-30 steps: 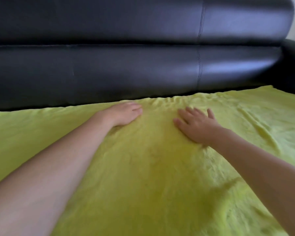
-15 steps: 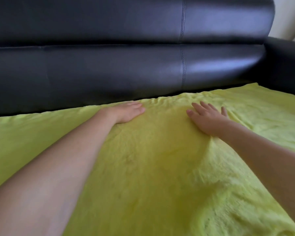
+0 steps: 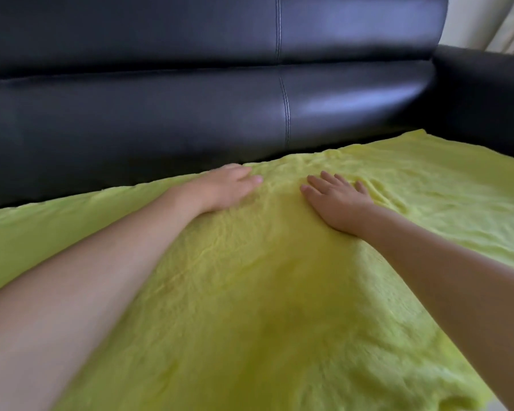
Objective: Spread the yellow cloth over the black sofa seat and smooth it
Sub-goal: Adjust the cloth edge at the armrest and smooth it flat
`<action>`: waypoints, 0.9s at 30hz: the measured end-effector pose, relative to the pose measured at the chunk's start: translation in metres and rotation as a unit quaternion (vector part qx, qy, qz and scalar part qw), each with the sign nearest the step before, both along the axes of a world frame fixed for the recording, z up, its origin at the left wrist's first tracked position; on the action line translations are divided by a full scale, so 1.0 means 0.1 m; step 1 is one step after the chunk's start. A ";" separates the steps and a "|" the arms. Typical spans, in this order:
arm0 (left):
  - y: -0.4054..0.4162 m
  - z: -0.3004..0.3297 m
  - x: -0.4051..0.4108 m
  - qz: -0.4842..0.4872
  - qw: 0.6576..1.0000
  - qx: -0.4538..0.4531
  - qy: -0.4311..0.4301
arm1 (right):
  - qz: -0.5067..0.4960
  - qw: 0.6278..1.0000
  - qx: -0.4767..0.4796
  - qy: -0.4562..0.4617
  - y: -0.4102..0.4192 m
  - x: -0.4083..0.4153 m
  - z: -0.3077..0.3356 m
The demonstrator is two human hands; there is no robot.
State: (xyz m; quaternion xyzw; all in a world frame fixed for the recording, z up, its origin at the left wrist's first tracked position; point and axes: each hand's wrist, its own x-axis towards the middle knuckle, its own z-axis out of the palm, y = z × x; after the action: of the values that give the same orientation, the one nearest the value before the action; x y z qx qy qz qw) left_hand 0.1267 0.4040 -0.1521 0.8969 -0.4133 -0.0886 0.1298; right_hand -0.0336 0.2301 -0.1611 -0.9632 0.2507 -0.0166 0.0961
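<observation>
Both flat on cloth [image 3: 279, 292]: left hand [image 3: 223, 189], right hand [image 3: 336, 200], fingers straight, gripping nothing. Ripples beyond fingertips; seat hidden beneath.

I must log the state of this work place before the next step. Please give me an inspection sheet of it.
Surface: black sofa seat, hidden under the cloth; only the backrest and armrest show.
Job's things: yellow cloth spread over the seat, small wrinkles near its far edge by the hands.
Clutter: nothing seen.
Grips: left hand and right hand both flat, palms down, pressing the cloth.
Cables: nothing seen.
Surroundings: pale curtain at upper right.
</observation>
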 end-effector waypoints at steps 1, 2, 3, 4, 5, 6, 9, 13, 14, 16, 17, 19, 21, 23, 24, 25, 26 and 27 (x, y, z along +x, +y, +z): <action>-0.03 -0.03 -0.13 -0.026 0.999 0.023 0.000 | -0.008 1.000 0.004 -0.021 -0.01 -0.04 0.01; -0.03 -0.06 -0.20 -0.041 0.997 0.062 -0.012 | -0.018 0.999 0.001 -0.035 -0.04 -0.08 0.02; -0.03 -0.09 -0.21 -0.039 0.995 0.093 -0.027 | -0.027 0.999 -0.007 -0.040 -0.06 -0.14 0.03; -0.01 -0.10 -0.21 -0.013 0.993 0.110 -0.040 | -0.035 0.999 -0.014 -0.036 -0.10 -0.21 0.02; 0.00 -0.07 -0.24 0.026 0.992 0.110 -0.058 | -0.043 0.998 -0.022 -0.030 -0.15 -0.30 0.03; -0.04 -0.01 -0.31 0.062 0.991 0.091 -0.080 | -0.053 0.998 -0.028 -0.021 -0.22 -0.39 0.03; -0.12 0.13 -0.92 0.044 0.991 -0.024 -0.122 | -0.083 0.996 -0.035 -0.004 -0.45 -0.63 0.06; 0.12 -0.02 -2.10 -0.158 0.978 0.017 -0.138 | -0.098 0.995 -0.022 -0.005 -0.69 -0.91 0.00; 0.18 -0.09 -2.23 -0.189 0.970 0.050 -0.144 | -0.097 0.995 -0.021 -0.007 -0.71 -0.94 -0.04; 0.24 -0.14 -2.30 -0.201 0.969 0.053 -0.134 | -0.097 0.995 -0.017 -0.014 -0.74 -0.98 -0.10; 0.25 -0.11 -2.29 -0.199 0.969 0.024 -0.144 | -0.099 0.995 -0.016 -0.017 -0.74 -0.98 -0.12; 0.29 -0.01 -2.35 -0.219 0.960 -0.043 -0.172 | -0.102 0.994 -0.017 -0.020 -0.74 -0.97 -0.11; 0.36 -0.05 -2.48 -0.290 0.939 -0.047 -0.181 | -0.102 0.994 -0.017 -0.018 -0.73 -0.96 -0.11; 0.45 -0.14 -2.61 -0.341 0.922 0.040 -0.177 | -0.098 0.995 -0.015 -0.020 -0.70 -0.98 -0.10; 0.48 -0.15 -2.64 -0.354 0.915 0.076 -0.177 | -0.096 0.995 -0.016 -0.022 -0.69 -1.00 -0.10; 0.49 -0.15 -2.65 -0.369 0.908 0.091 -0.175 | -0.093 0.995 -0.017 -0.022 -0.69 -1.02 -0.09; 0.49 -0.14 -2.63 -0.391 0.899 0.101 -0.167 | -0.092 0.995 -0.014 -0.020 -0.69 -1.02 -0.09; 0.48 -0.12 -2.60 -0.420 0.887 0.107 -0.157 | -0.091 0.996 -0.010 -0.017 -0.70 -1.02 -0.08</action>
State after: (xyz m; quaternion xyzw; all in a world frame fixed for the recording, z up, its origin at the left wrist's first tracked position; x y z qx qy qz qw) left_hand -0.1333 0.4522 -0.1643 0.6502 -0.7544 -0.0370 -0.0827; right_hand -0.1359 0.1599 -0.1689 -0.9369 0.3352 -0.0443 0.0884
